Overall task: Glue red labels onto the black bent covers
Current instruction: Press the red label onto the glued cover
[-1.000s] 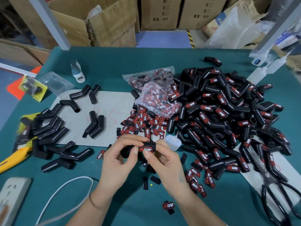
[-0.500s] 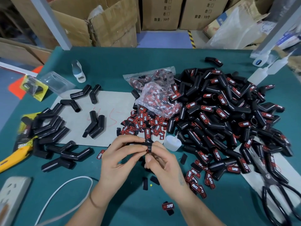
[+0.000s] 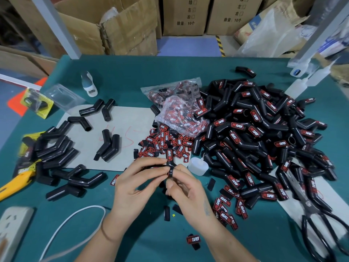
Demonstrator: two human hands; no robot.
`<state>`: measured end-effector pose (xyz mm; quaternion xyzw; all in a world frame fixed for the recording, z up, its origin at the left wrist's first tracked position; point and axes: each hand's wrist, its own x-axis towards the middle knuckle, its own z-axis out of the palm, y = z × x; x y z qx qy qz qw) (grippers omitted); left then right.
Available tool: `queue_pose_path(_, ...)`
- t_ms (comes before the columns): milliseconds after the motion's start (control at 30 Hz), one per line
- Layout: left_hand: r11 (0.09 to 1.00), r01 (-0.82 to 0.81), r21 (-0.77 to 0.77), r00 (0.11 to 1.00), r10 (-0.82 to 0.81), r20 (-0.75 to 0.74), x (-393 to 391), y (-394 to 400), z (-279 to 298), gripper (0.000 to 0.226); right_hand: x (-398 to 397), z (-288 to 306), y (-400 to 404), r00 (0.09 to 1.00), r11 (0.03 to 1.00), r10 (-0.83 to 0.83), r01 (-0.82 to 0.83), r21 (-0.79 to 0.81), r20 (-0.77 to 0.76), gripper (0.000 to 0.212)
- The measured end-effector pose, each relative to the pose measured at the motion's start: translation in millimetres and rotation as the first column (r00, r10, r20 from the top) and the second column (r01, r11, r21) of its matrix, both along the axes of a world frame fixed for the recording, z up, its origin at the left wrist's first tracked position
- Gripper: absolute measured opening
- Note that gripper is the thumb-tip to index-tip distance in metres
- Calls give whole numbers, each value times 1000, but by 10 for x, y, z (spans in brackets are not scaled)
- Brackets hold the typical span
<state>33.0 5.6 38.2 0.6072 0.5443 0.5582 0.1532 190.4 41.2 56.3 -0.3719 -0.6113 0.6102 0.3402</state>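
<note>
Pinched above the table (image 3: 132, 76), just before the loose labels (image 3: 160, 146), by both hands, left (image 3: 136, 184) and right (image 3: 186, 190), fingertips pressed on it: a cover (image 3: 170, 163), seemingly light, rubbery, slightly slick, best taken by either leg beside the bend.

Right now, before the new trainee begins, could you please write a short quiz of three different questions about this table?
1. True or false: the black bent cover with a red label is held by both the left hand and the right hand.
2. Which pile is bigger? A) the unlabeled covers on the person's left. B) the labeled covers on the person's right.
3. Fill in: the small white glue bottle stands just beyond the ____ hand.

Key: 1 true; 2 B; 3 right.
</note>
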Motion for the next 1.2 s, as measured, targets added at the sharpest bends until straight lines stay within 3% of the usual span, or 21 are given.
queue_pose_path(233, 1000, 18, -10, 1000, -18, 3, -22, 7, -17, 14, 5, 23, 2, 999, 1000, -26, 25, 19, 44, 29)
queue_pose_path(333, 999, 28, -18, 1000, -28, 1, -28, 4, -30, 14, 3, 55, 4, 998, 999, -36, 35, 19, 43, 40)
queue_pose_path(1200, 998, 60, -8, 997, -60, -53, -47, 35, -71, 18, 14, 2, 10, 997, 998, -55, 53, 38, 61, 25)
